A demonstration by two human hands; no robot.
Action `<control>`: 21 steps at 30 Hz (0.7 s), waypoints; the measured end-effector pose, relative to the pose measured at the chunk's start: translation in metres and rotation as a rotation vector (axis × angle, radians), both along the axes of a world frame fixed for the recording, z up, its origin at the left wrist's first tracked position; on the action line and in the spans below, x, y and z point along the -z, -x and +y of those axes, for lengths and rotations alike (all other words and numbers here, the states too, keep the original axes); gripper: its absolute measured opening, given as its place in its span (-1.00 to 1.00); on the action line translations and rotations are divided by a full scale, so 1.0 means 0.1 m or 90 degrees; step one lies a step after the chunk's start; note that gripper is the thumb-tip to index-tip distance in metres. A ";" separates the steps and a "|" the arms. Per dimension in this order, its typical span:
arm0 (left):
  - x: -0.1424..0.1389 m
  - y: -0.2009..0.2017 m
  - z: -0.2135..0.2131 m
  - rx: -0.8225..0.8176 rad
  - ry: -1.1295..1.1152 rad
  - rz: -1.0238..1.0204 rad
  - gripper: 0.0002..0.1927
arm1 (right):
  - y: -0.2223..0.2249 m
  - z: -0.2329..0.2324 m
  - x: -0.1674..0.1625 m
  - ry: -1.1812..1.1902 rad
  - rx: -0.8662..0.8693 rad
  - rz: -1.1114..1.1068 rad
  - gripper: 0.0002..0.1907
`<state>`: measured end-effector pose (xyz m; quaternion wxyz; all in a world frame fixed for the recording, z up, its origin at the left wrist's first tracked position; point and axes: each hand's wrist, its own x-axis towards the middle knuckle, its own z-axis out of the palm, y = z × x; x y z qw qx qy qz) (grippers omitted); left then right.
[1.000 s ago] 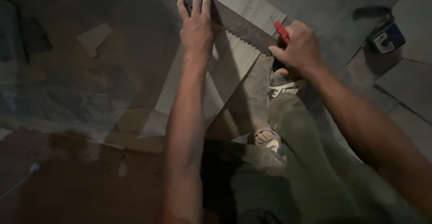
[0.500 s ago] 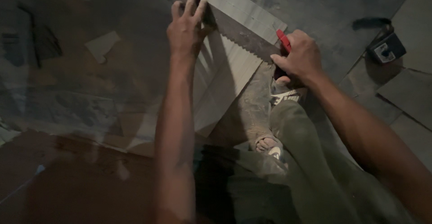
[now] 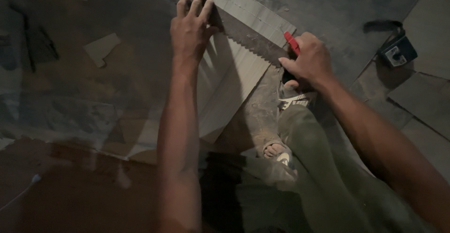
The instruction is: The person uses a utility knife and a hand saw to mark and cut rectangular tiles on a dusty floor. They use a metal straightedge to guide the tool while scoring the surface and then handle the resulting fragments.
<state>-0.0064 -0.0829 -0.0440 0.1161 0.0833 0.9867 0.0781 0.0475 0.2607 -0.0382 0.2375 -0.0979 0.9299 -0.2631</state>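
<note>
Gripping a handsaw (image 3: 248, 43), the right hand (image 3: 307, 62) angles its blade up-left.

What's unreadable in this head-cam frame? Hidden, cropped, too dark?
- Saw handle: mostly inside the right hand, only a red tip shows.
- Saw blade: far end covered by the left hand.
- Dark device at right: too dim to identify.
- Foot: partly behind the trouser leg.
- Lower left floor: in shadow.

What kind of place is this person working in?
Probably a floor being tiled, or a rough building site. Pale tile pieces lie scattered over a dusty grey floor, the right hand grips a red-handled tool, and the left hand presses on a ridged tile.
</note>
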 end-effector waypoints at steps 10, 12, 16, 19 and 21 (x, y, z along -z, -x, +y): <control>0.06 -0.03 0.01 0.019 0.003 0.037 -0.18 | 0.04 -0.09 -0.16 -0.036 -0.025 0.011 -0.43; 0.04 -0.02 0.00 0.003 -0.001 0.011 -0.19 | 0.03 -0.11 -0.17 -0.034 -0.018 0.009 -0.42; 0.03 -0.01 0.03 -0.007 0.019 -0.003 -0.18 | 0.02 -0.13 -0.17 -0.035 -0.014 0.004 -0.42; 0.03 -0.03 0.05 -0.021 0.018 0.019 -0.20 | 0.03 -0.13 -0.17 -0.024 -0.010 0.010 -0.44; 0.03 -0.04 0.04 -0.034 -0.005 0.001 -0.19 | 0.04 -0.14 -0.18 -0.016 -0.017 -0.006 -0.46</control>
